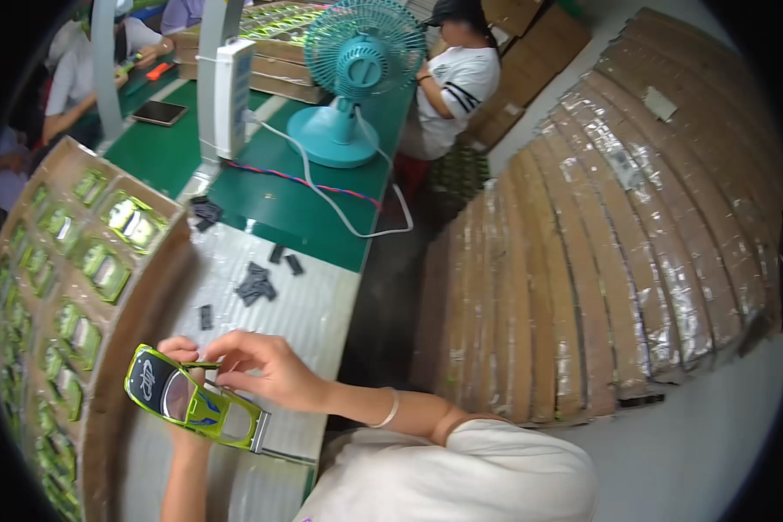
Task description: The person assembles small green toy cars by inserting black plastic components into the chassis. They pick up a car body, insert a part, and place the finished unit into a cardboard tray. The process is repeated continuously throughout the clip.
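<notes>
Toy car: the green shell (202, 409) is above the pale sheet (315, 300) on the bench, beside the cardboard tray (152, 283); its dark-panelled end points away to your left, its grey-barred end toward you and to the right.
Left hand: yours (179, 349) cradles the shell from beneath, fingertips showing past its far edge; keep that hold firm but gentle, since the thin pillars around the openings could well flex.
Right hand: your thumb and forefinger (270, 374) close in at the shell's side, by a thin dark strip (202, 365); you cannot tell from here whether they pinch it or only steady it.
Strip: it seems to be the part being worked, so line it up along the edge before pressing, and push straight, not sideways.
Support: back the pressed spot with your left fingers, so the shell does not twist or slip.
Black pieces: a loose pile (256, 285) sits within reach, with a single one (205, 317) nearer your hands; take one at a time.
Finished look: check that the strip sits even against the side before letting go.
</notes>
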{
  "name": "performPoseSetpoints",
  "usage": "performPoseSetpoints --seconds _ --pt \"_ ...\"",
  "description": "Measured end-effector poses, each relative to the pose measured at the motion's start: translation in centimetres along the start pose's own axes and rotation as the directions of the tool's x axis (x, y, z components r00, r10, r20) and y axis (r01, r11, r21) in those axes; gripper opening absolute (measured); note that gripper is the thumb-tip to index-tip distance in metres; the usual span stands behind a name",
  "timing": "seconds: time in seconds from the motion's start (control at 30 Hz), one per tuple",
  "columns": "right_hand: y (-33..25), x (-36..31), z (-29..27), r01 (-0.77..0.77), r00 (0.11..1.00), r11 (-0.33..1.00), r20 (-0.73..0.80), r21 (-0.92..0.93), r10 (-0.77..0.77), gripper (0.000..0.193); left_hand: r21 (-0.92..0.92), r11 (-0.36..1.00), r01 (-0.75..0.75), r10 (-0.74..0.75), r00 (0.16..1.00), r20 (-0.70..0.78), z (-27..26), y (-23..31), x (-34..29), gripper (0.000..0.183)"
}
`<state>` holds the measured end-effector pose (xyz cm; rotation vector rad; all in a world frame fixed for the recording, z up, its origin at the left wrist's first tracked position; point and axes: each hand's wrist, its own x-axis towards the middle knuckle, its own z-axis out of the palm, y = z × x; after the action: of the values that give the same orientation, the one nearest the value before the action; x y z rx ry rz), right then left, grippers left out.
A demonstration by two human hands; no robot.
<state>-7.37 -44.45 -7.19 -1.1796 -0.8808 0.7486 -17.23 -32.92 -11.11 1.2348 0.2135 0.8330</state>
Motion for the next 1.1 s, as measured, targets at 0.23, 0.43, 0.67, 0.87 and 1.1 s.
performPoseSetpoints --seconds 0.23,0.43,0.67,0.87,1.1 --pt "4.6 0.1 -1.5 -0.154 0.978 0.988 -0.145 -0.021 0.149 0.011 -0.018 0.944 0.329 -0.33 0.944 -0.018 -0.3 -1.4 -0.5 0.016" --pt "4.6 0.9 -1.2 -0.159 0.977 0.986 -0.149 -0.046 0.151 0.009 0.085 0.966 0.243 -0.243 0.97 -0.009 -0.6 -1.1 0.1 0.015" --pt "4.0 0.8 -0.7 0.021 0.98 0.962 -0.183 -0.273 -0.073 0.013 0.086 0.963 0.254 -0.251 0.967 -0.034 -0.5 -1.2 -0.2 0.015" --pt "4.8 0.2 -1.4 0.028 0.98 0.928 -0.174 -0.373 -0.1 0.008 0.273 0.949 0.155 -0.164 0.986 0.013 0.3 -0.4 -0.3 0.01" --pt "4.5 0.5 -1.1 -0.083 0.979 0.961 -0.203 -0.264 0.029 0.01 0.217 0.944 0.247 -0.229 0.968 -0.101 -0.1 -1.3 -0.7 0.009"
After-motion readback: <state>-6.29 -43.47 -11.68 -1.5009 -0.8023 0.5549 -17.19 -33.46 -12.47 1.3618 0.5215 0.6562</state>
